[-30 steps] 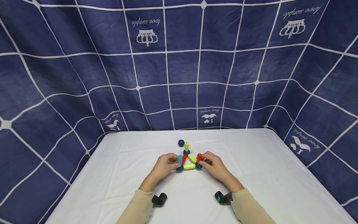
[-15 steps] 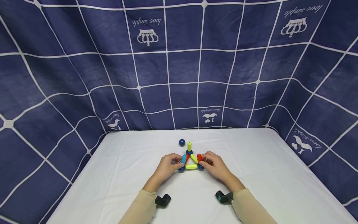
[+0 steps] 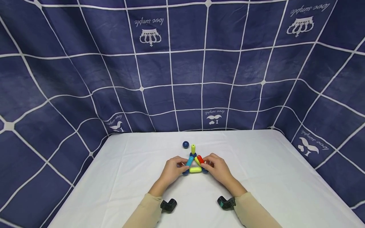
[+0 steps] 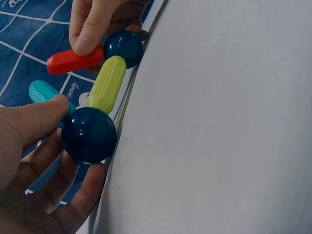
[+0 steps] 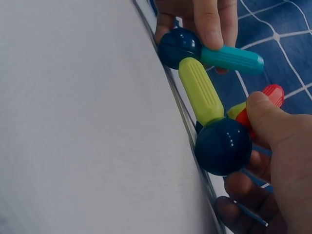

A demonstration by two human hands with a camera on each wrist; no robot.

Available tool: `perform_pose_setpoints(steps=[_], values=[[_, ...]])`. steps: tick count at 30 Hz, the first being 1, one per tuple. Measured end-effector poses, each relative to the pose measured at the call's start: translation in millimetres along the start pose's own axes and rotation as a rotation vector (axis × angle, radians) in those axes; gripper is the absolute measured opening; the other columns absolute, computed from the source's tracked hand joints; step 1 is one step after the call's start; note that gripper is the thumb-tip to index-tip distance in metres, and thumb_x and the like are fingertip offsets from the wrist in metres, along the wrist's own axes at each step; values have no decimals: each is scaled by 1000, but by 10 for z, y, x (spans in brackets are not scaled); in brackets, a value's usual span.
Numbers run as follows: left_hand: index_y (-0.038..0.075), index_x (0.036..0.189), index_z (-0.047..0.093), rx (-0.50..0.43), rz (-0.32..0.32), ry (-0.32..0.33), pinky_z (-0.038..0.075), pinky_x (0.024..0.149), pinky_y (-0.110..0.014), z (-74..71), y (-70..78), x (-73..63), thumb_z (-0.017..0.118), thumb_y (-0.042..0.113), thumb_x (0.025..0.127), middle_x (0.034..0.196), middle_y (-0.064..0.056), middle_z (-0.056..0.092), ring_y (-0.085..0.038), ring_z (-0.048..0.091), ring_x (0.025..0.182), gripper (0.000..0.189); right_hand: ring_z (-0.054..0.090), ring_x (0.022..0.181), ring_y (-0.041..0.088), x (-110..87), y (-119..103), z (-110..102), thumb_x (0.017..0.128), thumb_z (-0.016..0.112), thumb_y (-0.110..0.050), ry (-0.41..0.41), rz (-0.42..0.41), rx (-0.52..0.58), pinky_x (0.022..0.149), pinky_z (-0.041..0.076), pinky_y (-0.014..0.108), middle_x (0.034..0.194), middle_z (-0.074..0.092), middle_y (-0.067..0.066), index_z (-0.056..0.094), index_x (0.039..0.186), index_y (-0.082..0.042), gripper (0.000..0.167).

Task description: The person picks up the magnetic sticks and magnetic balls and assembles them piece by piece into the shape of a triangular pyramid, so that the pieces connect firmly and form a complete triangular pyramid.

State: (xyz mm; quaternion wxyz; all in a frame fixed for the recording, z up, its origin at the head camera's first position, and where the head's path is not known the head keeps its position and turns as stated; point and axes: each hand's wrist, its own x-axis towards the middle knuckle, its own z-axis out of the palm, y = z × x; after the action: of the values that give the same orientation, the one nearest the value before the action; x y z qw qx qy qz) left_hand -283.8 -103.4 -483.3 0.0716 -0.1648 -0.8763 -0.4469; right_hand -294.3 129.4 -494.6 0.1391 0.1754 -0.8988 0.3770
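A triangle of dark blue balls and coloured rods lies on the table, with a yellow-green rod (image 3: 195, 170) as its near side. My left hand (image 3: 172, 171) pinches a light blue rod (image 3: 189, 161) that rises from the near left ball (image 4: 89, 135) and leans inward. With thumb and fingers, my right hand (image 3: 218, 169) pinches a red rod (image 3: 201, 159) on the near right ball (image 5: 223, 146); it tilts inward too. At the far corner another yellow-green rod (image 3: 193, 149) stands upright on its ball (image 3: 193, 155). The left side's lower rod is hidden in the head view.
A loose dark blue ball (image 3: 186, 144) lies just behind the triangle. White cloth covers the table (image 3: 137, 177). A navy curtain with white lines (image 3: 185, 69) surrounds its back and sides. Each wrist wears a black device, such as the left one (image 3: 169, 205).
The light blue and red rods stood upright a second ago and now lean in toward each other. The triangle and my left hand have shifted slightly right.
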Motion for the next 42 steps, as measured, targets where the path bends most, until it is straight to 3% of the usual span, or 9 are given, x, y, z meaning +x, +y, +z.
perform_pose_setpoints(steps=[15,30,38,42], values=[[11,107,77,-11,-33,7,51,68,-18,41,2,-10,78,14,86,91,1,69,-9,60,82,21,46,62,7,-16,-102,32,79,84,-33,65,59,-82,55,37,20,72,54,-9,76,87,-20,17],[10,110,76,6,-12,-7,50,68,-18,35,0,-17,77,15,88,93,1,68,-8,61,82,23,45,61,6,-37,-161,51,76,86,-35,95,75,-123,53,36,20,70,53,-10,75,83,-20,20],[11,110,76,-5,-23,-18,51,71,-19,46,-24,-13,76,16,88,93,1,68,-9,61,84,23,45,61,7,-28,-152,33,76,87,-35,70,94,-112,53,36,20,70,53,-9,76,86,-19,22],[12,110,76,-18,-32,-22,51,73,-19,53,-44,-12,76,18,89,94,1,68,-9,60,86,22,47,64,8,5,-103,12,79,84,-35,39,128,-36,57,37,21,72,56,-7,76,89,-19,20]])
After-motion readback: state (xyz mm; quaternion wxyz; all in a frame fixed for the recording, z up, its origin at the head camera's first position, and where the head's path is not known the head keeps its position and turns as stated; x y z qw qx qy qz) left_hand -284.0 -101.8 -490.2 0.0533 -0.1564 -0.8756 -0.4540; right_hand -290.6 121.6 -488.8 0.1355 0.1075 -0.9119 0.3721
